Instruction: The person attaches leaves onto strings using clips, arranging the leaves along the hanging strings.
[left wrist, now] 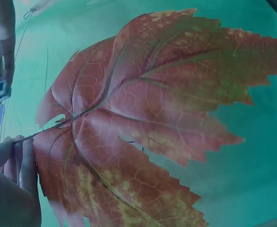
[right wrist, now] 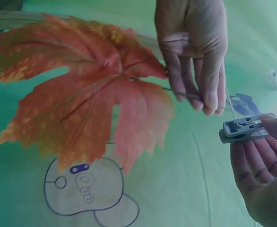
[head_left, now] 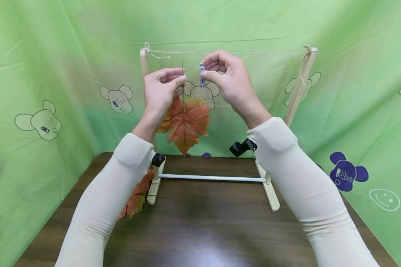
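Note:
My left hand [head_left: 163, 87] pinches the thin stem of an orange-red artificial maple leaf [head_left: 187, 124], which hangs point down below the fingers. In the left wrist view the leaf [left wrist: 143, 94] fills most of the picture. My right hand [head_left: 232, 76] holds a small grey clothespin [head_left: 202, 74] between thumb and fingers, just right of the stem. The right wrist view shows the clothespin [right wrist: 245, 127] with its spring side visible. Both hands are raised near a string [head_left: 270, 53] stretched across a wooden frame.
The frame's right post [head_left: 300, 87] and left post [head_left: 144, 59] rise from wooden feet, joined low down by a white rod [head_left: 210, 178]. More maple leaves [head_left: 135, 200] lie on the brown table [head_left: 200, 230] behind my left forearm. Green printed cloth [head_left: 70, 74] surrounds the table.

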Motion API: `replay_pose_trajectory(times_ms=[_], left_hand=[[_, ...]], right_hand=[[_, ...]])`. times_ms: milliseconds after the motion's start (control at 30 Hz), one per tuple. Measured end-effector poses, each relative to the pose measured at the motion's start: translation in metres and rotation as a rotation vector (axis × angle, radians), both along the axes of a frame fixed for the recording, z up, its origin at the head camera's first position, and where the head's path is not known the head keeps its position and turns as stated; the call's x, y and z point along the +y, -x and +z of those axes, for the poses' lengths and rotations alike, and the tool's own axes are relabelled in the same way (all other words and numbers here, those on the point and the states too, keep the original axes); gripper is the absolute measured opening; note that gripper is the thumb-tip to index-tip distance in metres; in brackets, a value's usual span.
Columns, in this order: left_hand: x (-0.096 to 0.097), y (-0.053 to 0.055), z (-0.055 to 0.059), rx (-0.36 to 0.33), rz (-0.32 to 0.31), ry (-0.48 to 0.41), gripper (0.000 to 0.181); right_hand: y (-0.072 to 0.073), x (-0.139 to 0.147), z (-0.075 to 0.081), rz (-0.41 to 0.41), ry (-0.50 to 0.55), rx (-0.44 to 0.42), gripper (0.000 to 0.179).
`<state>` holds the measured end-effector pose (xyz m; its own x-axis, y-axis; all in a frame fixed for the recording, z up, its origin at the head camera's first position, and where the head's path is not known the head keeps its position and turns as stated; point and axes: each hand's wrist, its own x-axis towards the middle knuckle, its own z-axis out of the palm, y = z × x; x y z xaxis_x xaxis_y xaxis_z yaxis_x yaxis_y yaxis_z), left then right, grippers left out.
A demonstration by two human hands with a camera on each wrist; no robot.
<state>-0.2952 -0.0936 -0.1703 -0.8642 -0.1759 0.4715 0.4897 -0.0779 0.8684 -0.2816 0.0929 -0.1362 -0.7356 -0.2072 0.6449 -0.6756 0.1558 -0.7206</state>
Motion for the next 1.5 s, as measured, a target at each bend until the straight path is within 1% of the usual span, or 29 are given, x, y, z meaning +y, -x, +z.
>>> replay_pose_trajectory(times_ms=[233, 433, 633, 900, 1133, 1300, 1500], left_hand=[[0.000, 0.002, 0.005, -0.001, 0.034, -0.011, 0.025], [0.000, 0.001, 0.006, -0.002, 0.056, -0.019, 0.024], [0.000, 0.001, 0.008, 0.012, 0.089, -0.013, 0.023], [-0.001, 0.001, 0.009, 0.013, 0.106, -0.038, 0.020], [-0.001, 0.000, 0.010, -0.001, 0.111, -0.030, 0.020], [-0.001, -0.001, 0.010, -0.012, 0.112, -0.038, 0.020], [-0.001, -0.001, 0.011, -0.006, 0.109, -0.040, 0.021]], right_hand=[[0.002, -0.014, 0.012, 0.041, 0.062, -0.011, 0.016], [0.006, -0.022, 0.020, 0.050, 0.111, -0.013, 0.018], [0.009, -0.031, 0.029, 0.091, 0.181, -0.012, 0.020], [0.010, -0.044, 0.038, 0.112, 0.217, -0.011, 0.022], [0.012, -0.050, 0.048, 0.124, 0.273, -0.035, 0.022], [0.014, -0.054, 0.055, 0.127, 0.295, -0.057, 0.023], [0.016, -0.058, 0.061, 0.137, 0.317, -0.079, 0.023]])
